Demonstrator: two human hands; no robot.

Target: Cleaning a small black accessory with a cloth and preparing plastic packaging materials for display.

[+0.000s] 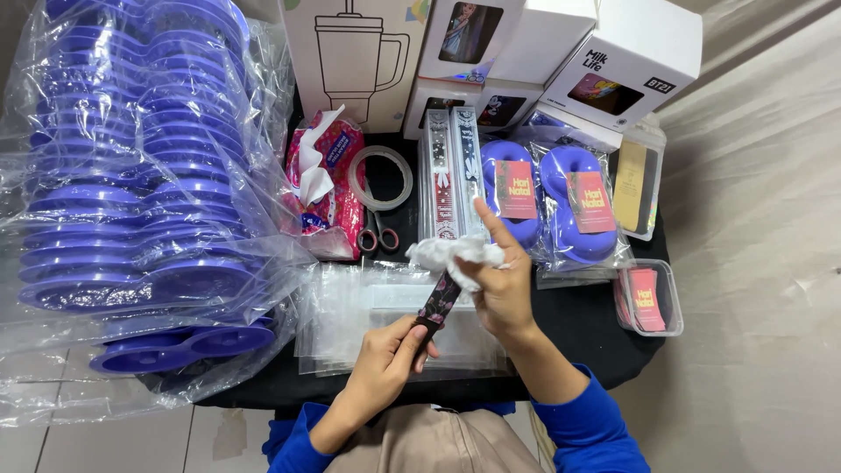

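While both hands grip, left (383, 357) a dark patterned strip (438, 302), right (499, 285) a tissue (451, 254), scissors (378, 235) lie beyond

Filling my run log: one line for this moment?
left hand: holds dark strip | right hand: wipes it with tissue | below: clear bags

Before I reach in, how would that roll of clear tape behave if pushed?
The tape roll lies flat on the black table, so it would probably slide rather than roll. It looks thin and hollow, likely light. The scissors lie partly inside the ring, so a push may drag them along.
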